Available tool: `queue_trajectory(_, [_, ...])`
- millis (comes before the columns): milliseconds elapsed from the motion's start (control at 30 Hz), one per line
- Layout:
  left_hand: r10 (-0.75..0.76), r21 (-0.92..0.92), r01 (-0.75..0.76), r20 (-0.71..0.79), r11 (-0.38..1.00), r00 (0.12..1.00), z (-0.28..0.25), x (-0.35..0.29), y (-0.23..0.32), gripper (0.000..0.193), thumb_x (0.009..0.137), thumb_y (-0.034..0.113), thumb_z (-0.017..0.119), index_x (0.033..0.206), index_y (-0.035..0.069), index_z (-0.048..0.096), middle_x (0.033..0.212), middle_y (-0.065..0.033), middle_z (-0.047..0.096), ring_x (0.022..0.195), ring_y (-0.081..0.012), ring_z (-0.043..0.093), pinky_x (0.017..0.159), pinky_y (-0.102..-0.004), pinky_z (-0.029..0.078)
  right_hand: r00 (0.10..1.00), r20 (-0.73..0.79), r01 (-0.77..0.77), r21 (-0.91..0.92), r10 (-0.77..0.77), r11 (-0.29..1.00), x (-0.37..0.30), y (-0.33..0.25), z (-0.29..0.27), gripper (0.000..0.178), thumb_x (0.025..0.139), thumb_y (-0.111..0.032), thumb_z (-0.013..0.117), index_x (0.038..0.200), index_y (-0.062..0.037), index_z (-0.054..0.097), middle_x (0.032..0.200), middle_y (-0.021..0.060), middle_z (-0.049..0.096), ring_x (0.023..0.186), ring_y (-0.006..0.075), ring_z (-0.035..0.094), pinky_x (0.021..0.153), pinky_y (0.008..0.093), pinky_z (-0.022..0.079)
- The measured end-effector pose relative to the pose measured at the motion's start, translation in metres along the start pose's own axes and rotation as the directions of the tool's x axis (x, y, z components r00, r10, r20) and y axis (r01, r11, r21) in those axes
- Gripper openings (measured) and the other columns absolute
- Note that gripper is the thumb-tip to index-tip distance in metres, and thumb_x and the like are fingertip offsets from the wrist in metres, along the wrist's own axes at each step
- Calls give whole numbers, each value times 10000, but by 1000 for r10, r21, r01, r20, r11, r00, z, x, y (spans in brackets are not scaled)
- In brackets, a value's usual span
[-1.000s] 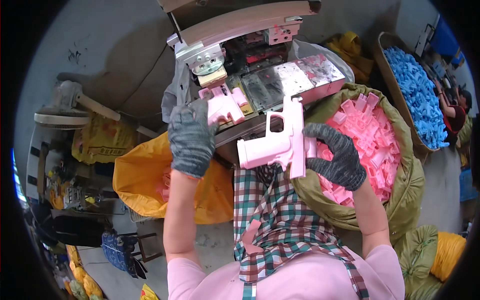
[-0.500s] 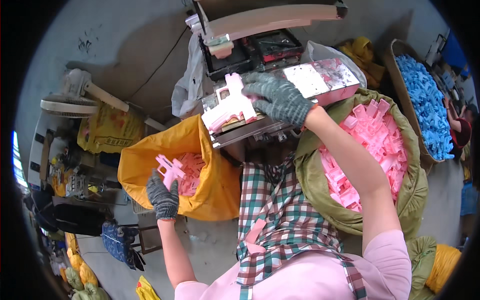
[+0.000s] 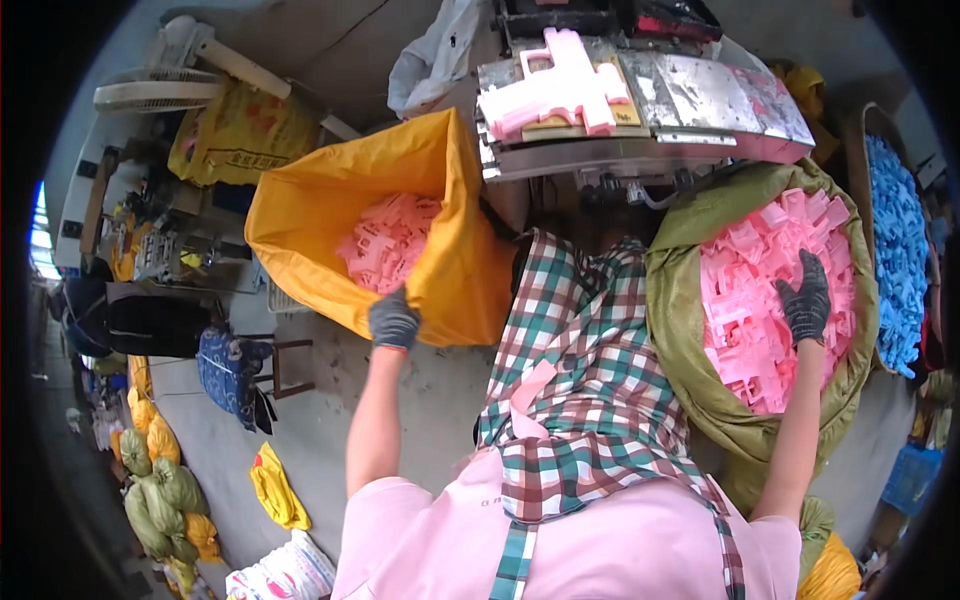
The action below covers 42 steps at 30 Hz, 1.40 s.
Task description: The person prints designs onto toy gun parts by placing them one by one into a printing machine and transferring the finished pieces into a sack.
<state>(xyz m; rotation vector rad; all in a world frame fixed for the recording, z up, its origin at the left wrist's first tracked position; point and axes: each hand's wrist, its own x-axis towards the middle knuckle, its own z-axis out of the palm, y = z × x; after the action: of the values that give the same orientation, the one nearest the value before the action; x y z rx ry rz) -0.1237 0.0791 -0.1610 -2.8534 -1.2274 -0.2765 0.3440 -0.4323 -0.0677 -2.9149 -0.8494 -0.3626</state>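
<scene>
My left hand (image 3: pixel 394 318), in a dark grey knit glove, is closed on the near rim of the yellow sack (image 3: pixel 285 225). Inside that sack lies a heap of pink plastic toy pistols (image 3: pixel 390 240). Over on the right, my gloved right hand (image 3: pixel 805 300) reaches into a green sack (image 3: pixel 680 250) full of pink toy pistol parts (image 3: pixel 745 330). Its fingers are spread on top of the heap, and no piece shows in its grasp. A single pink toy pistol (image 3: pixel 565 85) lies on its side on the machine's bed, beyond both hands.
The machine's metal plate (image 3: pixel 700 100) stands ahead, stained pink and black. At far right is a bin of blue plastic pieces (image 3: pixel 895 240). A white fan (image 3: pixel 160 90) sits far left, above a chair with a blue cushion (image 3: pixel 235 375). A yellow bag (image 3: pixel 278 487) lies on the floor.
My left hand has let go of a pink toy pistol and moved onto the yellow sack's rim. My right hand has left the pistol on the machine and come down into the green sack. The view has shifted.
</scene>
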Motion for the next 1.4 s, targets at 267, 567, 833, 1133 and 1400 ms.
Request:
queue_trajectory(267, [18,-162,44,366,986,931,-80,-9,8,372,823,377,594,999,49,597,832,-211,629,796,-382,601,710,-469,468,999,21,31,74,-33,997,15,-12,-40,511,694,-66,613,1200,-76,545,1180,185,568,1085,337,543,931,394,440])
queue_trajectory(567, [356,-517,-359,-109,777,928,-152,21,132,638,814,184,658,1352,13,360,1283,-162,494,1146,-291,503,969,-384,392,982,172,-109,857,-80,503,-31,-125,-158,429,833,-20,606,1253,-37,520,1182,75,584,1071,160,549,905,287,452])
queue_trajectory(833, [638,-877,476,327,-71,697,-160,6,243,383,891,145,589,1246,20,518,1174,-62,567,1052,-124,520,913,-289,425,921,156,-80,973,-358,218,-28,-229,-137,480,811,-96,661,1246,-4,480,1200,107,527,1097,193,517,959,341,405])
queue_trajectory(1133, [454,-974,108,190,200,870,-168,19,226,239,863,0,546,1099,19,582,975,-135,625,886,-222,613,807,-330,498,672,-117,536,758,-732,371,-18,-211,-149,402,690,-97,683,1078,-46,592,1160,201,562,1039,345,574,875,390,477])
queue_trajectory(1400, [209,-324,-557,-693,764,690,-214,123,232,417,790,114,666,1162,-10,525,1108,-204,572,1055,-353,532,967,-411,382,880,-186,402,781,-436,479,-9,-188,-160,504,635,-166,815,1077,-39,608,1056,139,627,982,304,617,855,362,492])
